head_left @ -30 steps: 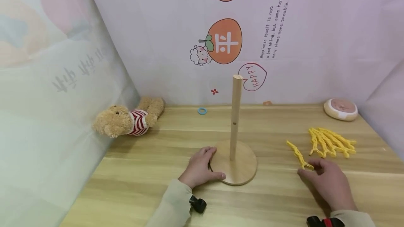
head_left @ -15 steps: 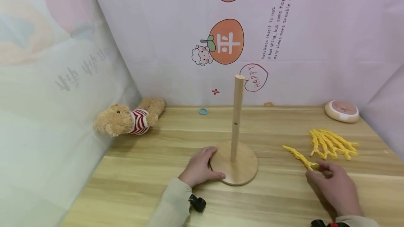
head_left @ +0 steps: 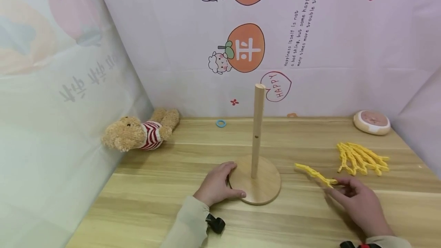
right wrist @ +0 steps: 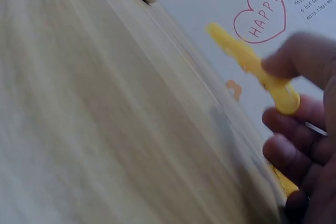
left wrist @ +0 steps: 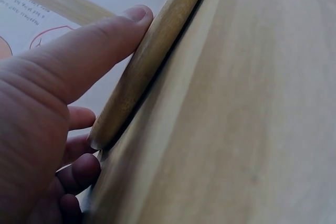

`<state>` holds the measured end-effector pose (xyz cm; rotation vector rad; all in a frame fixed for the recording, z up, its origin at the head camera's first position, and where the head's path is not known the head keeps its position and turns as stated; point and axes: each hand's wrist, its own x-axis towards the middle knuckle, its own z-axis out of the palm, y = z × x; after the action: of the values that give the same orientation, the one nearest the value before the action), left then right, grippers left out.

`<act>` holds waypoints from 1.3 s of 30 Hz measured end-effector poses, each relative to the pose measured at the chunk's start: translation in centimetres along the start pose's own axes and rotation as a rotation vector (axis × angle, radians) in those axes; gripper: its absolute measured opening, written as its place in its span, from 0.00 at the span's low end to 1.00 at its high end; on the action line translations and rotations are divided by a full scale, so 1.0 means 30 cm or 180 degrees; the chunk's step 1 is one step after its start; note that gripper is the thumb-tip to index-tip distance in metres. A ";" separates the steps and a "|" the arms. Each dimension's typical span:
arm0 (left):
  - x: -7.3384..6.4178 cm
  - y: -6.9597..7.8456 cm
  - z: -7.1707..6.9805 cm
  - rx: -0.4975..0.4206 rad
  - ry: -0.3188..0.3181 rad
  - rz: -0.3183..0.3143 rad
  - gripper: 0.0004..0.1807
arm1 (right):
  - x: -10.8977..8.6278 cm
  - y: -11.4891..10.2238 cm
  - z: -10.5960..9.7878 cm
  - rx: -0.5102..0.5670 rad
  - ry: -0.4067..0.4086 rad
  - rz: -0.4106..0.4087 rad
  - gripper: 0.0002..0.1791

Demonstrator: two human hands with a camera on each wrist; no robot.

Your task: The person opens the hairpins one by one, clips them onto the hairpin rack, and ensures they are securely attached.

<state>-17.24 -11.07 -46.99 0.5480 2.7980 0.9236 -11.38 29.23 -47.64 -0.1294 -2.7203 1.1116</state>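
Observation:
A wooden stand with a round base and an upright pole stands on the table in the head view. My left hand holds the left side of that base, thumb on its rim and fingers round the edge in the left wrist view. To the right of the stand, my right hand pinches one end of a thin yellow branch-shaped plastic piece. Its free end points left toward the pole. In the right wrist view, the piece is held off the tabletop between thumb and fingers.
Several similar yellow branch pieces lie together behind my right hand. A round cushion-like toy sits at the back right. A blue ring lies at the back, and a teddy bear at the left wall.
The yellow piece has swung from a steep slant to a flatter one, and its free end has moved left toward the stand. My left hand stays on the base.

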 end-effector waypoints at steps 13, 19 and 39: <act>-0.010 -0.020 0.024 -0.0037 -0.0027 0.0040 0.57 | -0.015 -0.049 0.048 0.0413 -0.0275 -0.0115 0.18; -0.007 -0.022 0.025 0.0010 -0.0032 0.0071 0.55 | -0.020 -0.070 0.063 0.0427 -0.0269 -0.0112 0.16; 0.013 -0.004 -0.006 0.0021 -0.0089 0.0106 0.54 | 0.005 -0.174 0.165 0.0658 -0.0470 -0.0137 0.12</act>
<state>-17.68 -11.10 -46.92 0.6053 2.7761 0.9064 -12.62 22.15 -47.40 0.0436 -2.6961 1.4331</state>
